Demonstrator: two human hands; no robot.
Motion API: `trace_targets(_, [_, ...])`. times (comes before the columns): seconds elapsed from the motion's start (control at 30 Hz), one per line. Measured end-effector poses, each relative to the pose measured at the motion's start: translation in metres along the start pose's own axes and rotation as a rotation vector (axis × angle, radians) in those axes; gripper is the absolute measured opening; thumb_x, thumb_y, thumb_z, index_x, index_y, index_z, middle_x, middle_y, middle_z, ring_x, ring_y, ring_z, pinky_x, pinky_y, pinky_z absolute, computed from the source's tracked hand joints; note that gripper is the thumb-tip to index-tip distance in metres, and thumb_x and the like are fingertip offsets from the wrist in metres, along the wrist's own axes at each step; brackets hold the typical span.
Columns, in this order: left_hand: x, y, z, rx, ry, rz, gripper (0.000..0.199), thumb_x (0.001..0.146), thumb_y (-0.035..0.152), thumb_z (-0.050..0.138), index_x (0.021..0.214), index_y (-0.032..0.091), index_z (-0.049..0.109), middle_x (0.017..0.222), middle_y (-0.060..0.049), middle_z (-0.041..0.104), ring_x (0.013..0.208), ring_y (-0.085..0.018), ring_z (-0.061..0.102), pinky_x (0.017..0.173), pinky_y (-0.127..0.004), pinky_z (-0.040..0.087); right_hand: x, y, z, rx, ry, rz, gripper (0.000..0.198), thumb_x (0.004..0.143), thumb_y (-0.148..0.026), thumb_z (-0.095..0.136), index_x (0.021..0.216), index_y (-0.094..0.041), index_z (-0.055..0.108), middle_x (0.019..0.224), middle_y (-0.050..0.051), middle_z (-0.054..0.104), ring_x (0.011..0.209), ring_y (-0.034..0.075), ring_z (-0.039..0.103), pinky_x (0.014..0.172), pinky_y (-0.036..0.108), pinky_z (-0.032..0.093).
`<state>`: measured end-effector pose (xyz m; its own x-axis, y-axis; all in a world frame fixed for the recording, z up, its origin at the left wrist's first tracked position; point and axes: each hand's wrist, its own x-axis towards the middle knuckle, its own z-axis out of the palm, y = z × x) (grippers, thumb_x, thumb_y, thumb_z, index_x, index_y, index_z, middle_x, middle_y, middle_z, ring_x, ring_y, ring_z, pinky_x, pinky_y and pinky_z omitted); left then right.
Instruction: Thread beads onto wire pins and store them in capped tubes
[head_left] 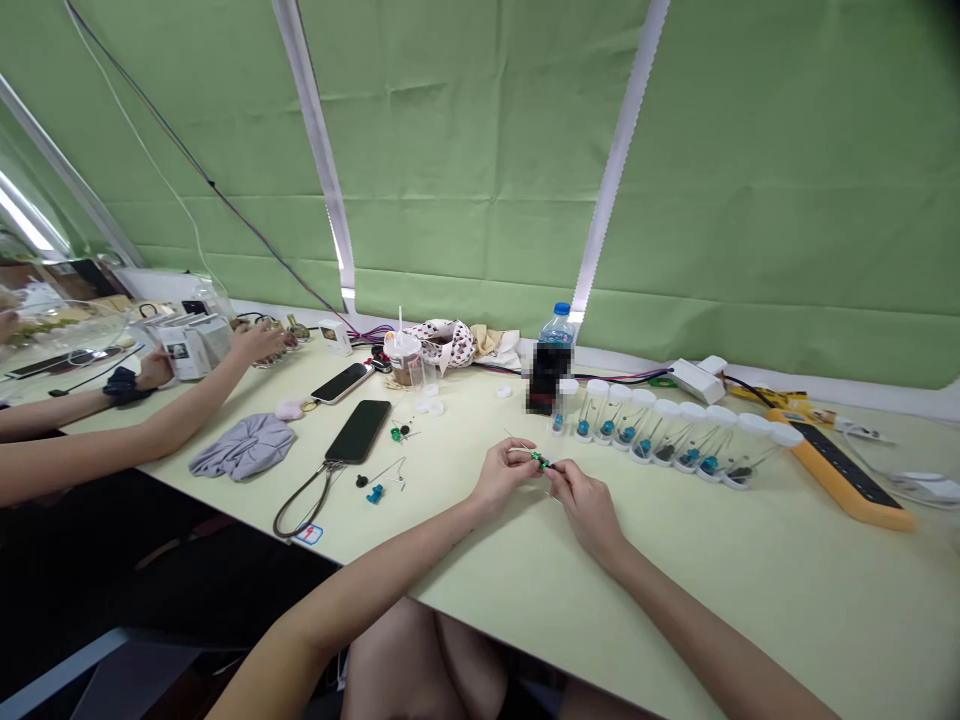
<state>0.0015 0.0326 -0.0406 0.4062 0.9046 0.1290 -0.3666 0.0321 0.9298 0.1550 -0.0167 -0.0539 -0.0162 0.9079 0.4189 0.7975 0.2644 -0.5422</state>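
Together, the left hand [501,478] and right hand [594,512] pinch a small green piece [539,459] between them, each grip closed on it, over the table [750,580], near the capped tubes [645,425].

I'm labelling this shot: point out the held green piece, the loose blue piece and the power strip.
Green piece [539,460]: head view, visible middle.
Blue piece [375,494]: head view, on its body.
Power strip [845,467]: head view, black top.

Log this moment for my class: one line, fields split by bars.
left hand: pinching green piece | right hand: fingers at same piece | table: blue piece, row of white-capped tubes
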Motion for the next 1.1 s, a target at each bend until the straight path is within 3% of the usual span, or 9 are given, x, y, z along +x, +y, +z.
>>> trace_targets(0.3, [0.0017, -0.003, -0.0008, 0.034, 0.048, 0.013, 0.029, 0.067, 0.028, 0.072, 0.089, 0.013, 0.058, 0.073, -0.006, 0.068, 0.071, -0.017, 0.065, 0.075, -0.032, 0.048, 0.0007, 0.0044, 0.0041, 0.046, 0.025, -0.007, 0.031, 0.09, -0.049, 0.038, 0.098, -0.022, 0.05, 0.069, 0.001, 0.067, 0.059, 0.018, 0.062, 0.059, 0.026, 0.042])
trace_targets(0.63, [0.0009, 0.001, 0.0013, 0.049, 0.007, 0.009, 0.025, 0.066, 0.026, 0.072, 0.082, 0.013, 0.059, 0.076, -0.008, 0.068, 0.07, -0.016, 0.064, 0.073, -0.03, 0.048, 0.0002, 0.0023, 0.0022, 0.051, -0.01, 0.01, 0.031, 0.092, -0.046, 0.033, 0.093, -0.022, 0.051, 0.074, 0.003, 0.068, 0.064, 0.019, 0.063, 0.062, 0.028, 0.043])
trace_targets(1.1, [0.0017, -0.0009, 0.0005, 0.069, 0.004, 0.035, 0.025, 0.066, 0.025, 0.073, 0.081, 0.012, 0.058, 0.076, -0.008, 0.067, 0.071, -0.016, 0.064, 0.073, -0.03, 0.048, 0.001, -0.0013, -0.0002, 0.008, -0.053, 0.023, 0.033, 0.094, -0.046, 0.028, 0.089, -0.023, 0.051, 0.064, 0.001, 0.066, 0.058, 0.019, 0.062, 0.059, 0.026, 0.039])
